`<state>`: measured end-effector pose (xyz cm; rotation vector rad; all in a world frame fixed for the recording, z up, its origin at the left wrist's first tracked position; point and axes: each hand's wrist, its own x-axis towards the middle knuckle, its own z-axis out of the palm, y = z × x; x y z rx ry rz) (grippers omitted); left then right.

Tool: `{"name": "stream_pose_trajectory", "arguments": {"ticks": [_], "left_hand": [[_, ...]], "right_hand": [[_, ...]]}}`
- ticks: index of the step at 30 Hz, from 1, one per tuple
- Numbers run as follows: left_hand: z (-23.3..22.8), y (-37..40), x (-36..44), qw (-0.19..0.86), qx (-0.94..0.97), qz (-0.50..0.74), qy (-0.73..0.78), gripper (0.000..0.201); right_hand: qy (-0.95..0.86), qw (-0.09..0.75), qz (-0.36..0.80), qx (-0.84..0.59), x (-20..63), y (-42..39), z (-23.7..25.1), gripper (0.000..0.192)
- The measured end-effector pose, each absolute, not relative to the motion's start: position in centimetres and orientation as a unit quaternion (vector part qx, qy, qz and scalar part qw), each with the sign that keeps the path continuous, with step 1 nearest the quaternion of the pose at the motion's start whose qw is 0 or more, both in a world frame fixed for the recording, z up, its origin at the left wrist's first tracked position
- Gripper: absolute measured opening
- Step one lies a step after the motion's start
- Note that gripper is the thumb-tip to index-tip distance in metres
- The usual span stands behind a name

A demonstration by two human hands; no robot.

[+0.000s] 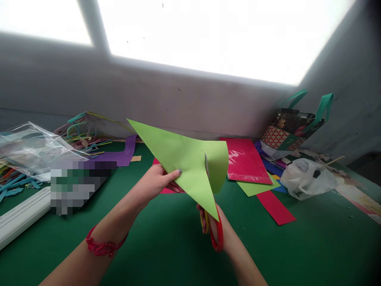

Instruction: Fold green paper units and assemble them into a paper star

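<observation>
L hand (162, 178) has narrow grip on lt-green paper (178, 155) at lower L edge; R hand (214, 229) grips red/yel scissors (220, 238), blade (206, 163) showing at paper's slit. Paper's held above green counter (166, 246).

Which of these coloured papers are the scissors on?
The light green sheet held up in the left hand; the scissors reach into it. The other green paper, red strip and purple paper lie on the table.

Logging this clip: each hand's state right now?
Left hand: closed, pinching the light-green paper sheet.
Right hand: closed, holding the red-and-yellow scissors.
</observation>
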<state>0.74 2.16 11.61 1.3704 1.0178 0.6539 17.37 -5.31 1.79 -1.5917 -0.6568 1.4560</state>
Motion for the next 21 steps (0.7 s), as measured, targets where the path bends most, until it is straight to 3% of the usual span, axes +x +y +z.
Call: {"name": "stream_pose_trajectory", "arguments": {"ticks": [21], "left_hand": [[11.57,1.96,0.87,0.604,0.608,0.263,0.444,0.030]], "right_hand": [[-0.283,0.452,0.580,-0.616,17.24,-5.74,2.09,0.037]]}}
